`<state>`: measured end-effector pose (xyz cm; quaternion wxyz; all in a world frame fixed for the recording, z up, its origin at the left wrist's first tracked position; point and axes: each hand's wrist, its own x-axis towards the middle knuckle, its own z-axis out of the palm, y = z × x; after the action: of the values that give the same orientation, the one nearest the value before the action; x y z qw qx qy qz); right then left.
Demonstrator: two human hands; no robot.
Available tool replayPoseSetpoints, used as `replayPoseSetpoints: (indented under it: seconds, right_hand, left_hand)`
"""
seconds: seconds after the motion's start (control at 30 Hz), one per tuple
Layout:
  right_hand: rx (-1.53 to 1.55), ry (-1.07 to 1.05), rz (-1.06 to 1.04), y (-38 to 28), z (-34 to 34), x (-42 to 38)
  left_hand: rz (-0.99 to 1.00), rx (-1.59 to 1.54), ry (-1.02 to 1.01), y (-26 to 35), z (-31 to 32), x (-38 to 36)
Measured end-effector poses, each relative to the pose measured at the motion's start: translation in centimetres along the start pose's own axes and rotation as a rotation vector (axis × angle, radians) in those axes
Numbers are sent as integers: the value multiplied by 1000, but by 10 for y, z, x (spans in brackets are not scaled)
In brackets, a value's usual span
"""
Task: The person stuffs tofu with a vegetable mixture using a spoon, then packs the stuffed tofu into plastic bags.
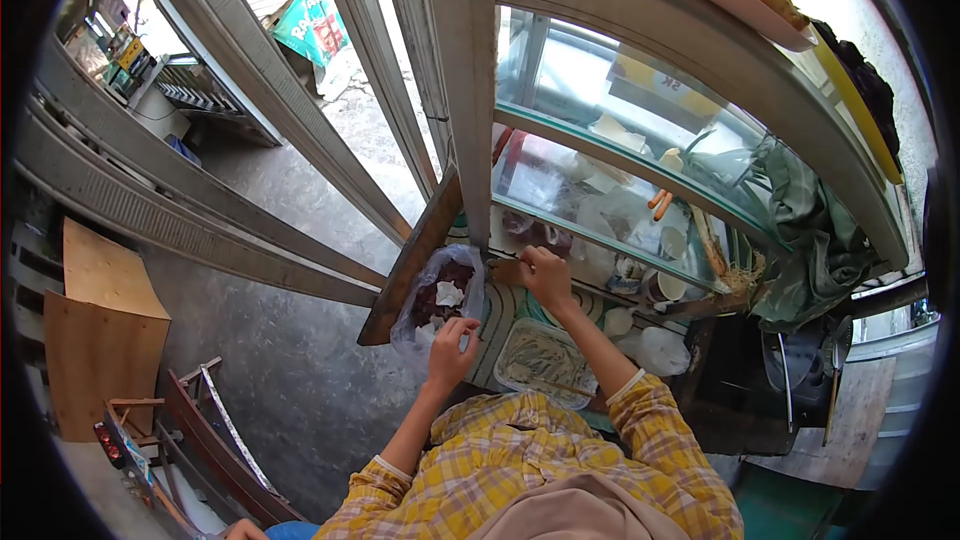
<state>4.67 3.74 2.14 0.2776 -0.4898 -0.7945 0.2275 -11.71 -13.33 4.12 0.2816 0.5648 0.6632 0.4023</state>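
Observation:
My left hand (452,352) is at the near edge of a clear plastic bag (408,335), its fingers curled and pinched; whether anything is between them is too small to see. Inside the bag lies a dark red mass (428,302) with white pieces (449,294) on top. My right hand (547,275) is closed in a loose fist by the glass case, beside a flat brown strip (505,269); what its fingers hold is hidden. Below it, a clear plastic tub (510,377) holds a pale, pasty substance.
A glass display case (640,155) with metal framing stands ahead, with a grey-green cloth (815,240) draped at right. A dark pan (800,370) is on the far right. White plastic bags (660,351) lie beside the tub. A plywood box (105,365) stands left.

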Motion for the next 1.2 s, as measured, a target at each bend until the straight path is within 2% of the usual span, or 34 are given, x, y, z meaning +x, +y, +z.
replayPoseSetpoints:
  seconds: [0.07, 0.17, 0.27, 0.53, 0.67, 1.0, 1.2]
  right_hand:
    - [-14, 4, 8, -2, -4, 0]
    - [-24, 14, 14, -7, -11, -4]
    - [-19, 32, 0, -12, -15, -3]
    - [15, 26, 1, -30, -9, 9]
    - [22, 1, -32, -18, 9, 16]
    - [3, -81, -9, -3, 16, 22]
    - [43, -39, 75, -13, -6, -5]
  left_hand:
    - [-23, 8, -34, -1, 2, -4]
    - [48, 117, -56, -10, 5, -9]
    - [79, 149, -7, -11, 6, -11]
    - [8, 172, -3, -18, 2, -16]
    - [-44, 183, -34, -17, 3, -21]
    - [36, 198, -26, -13, 5, -20]
    - [105, 196, 3, -3, 6, -24]
